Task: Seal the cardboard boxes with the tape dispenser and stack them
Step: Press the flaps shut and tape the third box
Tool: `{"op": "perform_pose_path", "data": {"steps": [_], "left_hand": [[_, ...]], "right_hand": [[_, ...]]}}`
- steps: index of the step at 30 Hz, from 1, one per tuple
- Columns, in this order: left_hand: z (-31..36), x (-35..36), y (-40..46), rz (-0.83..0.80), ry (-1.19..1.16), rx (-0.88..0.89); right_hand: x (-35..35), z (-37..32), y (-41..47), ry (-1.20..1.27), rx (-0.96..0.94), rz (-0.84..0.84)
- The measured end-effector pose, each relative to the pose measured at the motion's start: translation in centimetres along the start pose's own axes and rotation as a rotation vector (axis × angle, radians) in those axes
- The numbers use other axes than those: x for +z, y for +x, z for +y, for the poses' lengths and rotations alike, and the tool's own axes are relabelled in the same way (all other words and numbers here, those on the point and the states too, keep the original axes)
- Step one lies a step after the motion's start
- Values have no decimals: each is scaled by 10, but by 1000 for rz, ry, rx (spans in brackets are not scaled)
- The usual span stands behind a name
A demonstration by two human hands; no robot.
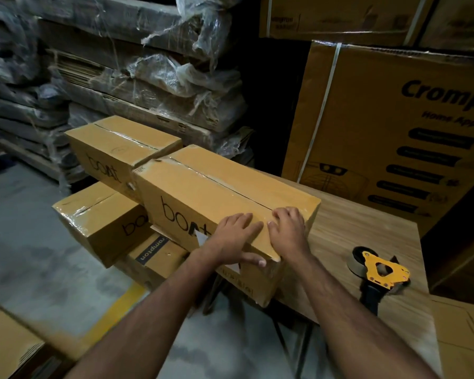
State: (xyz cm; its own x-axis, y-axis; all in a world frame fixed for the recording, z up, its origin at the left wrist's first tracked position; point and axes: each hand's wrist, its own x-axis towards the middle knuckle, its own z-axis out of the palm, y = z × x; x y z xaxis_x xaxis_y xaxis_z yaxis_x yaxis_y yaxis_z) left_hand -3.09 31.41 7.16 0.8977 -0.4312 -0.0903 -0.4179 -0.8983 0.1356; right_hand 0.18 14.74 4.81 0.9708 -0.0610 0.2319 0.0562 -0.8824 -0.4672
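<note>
A brown cardboard box [219,192] marked "boAt" lies on the wooden table [367,231], its near end jutting past the table's edge. Clear tape runs along its top seam. My left hand [236,236] lies flat on the near top edge, thumb down on the end face. My right hand [288,228] presses flat on the top beside it. The yellow and black tape dispenser [379,272] rests on the table to the right, untouched. Two more taped boAt boxes [121,146] [99,222] are stacked to the left.
A large printed carton [389,138] stands behind the table. Plastic-wrapped flat cardboard bundles [137,77] are piled at the back left. A smaller carton [156,255] sits under the left stack. Grey floor with a yellow line [115,307] lies below. More cartons sit at bottom left and right.
</note>
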Motion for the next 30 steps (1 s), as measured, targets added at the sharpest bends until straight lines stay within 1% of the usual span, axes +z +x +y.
{"op": "perform_pose_path", "data": {"steps": [3,5,8,10,13,16,24,27,30], "left_hand": [[-2,-6,20,52,130,80],[0,-4,32,115,160,80],[0,8,48,143,149,-21],[2,14,59,138,158,-91],[6,17,80,159,164,-193],[5,16,101,212,152,-245],[-25,9,144,233,177,-257],[-41,6,156,235,191,-219],[-58,6,164,214,189,-200]], "right_hand": [[-20,28,27,33,-171,-114],[-31,41,43,-51,-203,-114],[-37,41,58,-301,-97,4],[-33,31,60,-396,-33,54],[-11,17,48,-368,-24,69],[14,18,32,-315,-101,17],[24,39,90,-262,-326,-139],[30,35,111,-251,-325,-166],[37,25,119,-269,-314,-148]]}}
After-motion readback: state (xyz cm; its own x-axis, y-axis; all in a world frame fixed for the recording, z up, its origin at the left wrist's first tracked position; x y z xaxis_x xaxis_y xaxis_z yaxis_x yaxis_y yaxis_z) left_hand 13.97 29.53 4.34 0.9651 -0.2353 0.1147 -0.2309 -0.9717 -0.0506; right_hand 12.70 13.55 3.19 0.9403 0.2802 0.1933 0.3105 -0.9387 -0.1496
